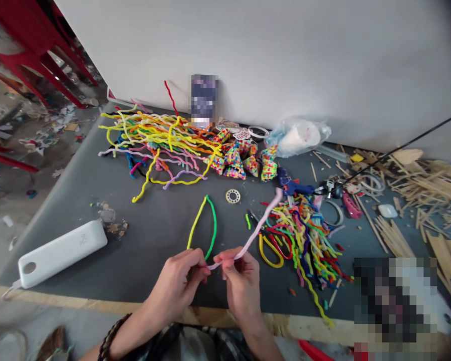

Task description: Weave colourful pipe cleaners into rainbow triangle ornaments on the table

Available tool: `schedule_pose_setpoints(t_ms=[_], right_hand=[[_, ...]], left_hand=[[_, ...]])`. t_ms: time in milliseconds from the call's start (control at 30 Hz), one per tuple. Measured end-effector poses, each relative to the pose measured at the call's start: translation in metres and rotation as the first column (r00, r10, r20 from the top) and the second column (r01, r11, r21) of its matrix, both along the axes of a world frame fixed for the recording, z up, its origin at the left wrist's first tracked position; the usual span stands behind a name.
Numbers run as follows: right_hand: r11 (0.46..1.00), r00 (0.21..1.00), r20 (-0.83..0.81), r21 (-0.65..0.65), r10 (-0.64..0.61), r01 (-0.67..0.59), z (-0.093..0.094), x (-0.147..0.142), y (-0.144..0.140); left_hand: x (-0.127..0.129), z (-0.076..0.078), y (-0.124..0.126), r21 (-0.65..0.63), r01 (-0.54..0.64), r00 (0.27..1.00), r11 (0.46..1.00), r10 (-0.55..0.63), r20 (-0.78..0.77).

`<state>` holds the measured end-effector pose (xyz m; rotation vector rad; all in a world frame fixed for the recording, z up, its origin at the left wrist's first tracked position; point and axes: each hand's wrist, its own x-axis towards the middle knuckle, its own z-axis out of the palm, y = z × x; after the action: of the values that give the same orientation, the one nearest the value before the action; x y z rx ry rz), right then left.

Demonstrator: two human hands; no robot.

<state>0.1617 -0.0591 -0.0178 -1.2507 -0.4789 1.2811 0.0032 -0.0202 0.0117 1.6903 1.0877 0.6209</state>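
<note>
Pink fuzzy stem: soft and thick like a pipe cleaner, held above the near part of a dark grey table; its low end lies between the hands, its free end slants up and to the right.
Left hand: fingertips pinched together at the stem's low end.
Right hand: thumb and forefinger gripping the same stem, just beside the left.
Yellow and green stem: bent to a narrow peak, its legs running down behind the left hand; whether the fingers hold it too, I cannot tell.
Clear plastic bag: crinkled, near the white wall, with a rounded white object inside.
White power bank: smooth rounded block at the left; the small grey marking on top is too faint to read.
Upright phone: at the back, its screen blurred into squares, any writing lost.
Long stem heap: fuzzy strands, mostly yellow, beside multicoloured speckled bundles.
Short stem pile: mixed colours, at the right, touching scissors with red and yellow loops.
Glue gun: blue, just above that pile.
Wooden strips: thin, flat, pale, strewn at far right.
Pierced disc: round, cream-coloured, ringed with holes, beyond the hands.
</note>
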Motion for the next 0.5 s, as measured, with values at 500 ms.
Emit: schedule_pose_setpoints(t_ms=[500], right_hand=[[0.991,0.995,-0.085,0.116,-0.052,0.062,0.016,-0.010,0.005]], left_hand=[[0.009,-0.010,-0.020,0.309,0.087,0.983,0.947,-0.030,-0.183]])
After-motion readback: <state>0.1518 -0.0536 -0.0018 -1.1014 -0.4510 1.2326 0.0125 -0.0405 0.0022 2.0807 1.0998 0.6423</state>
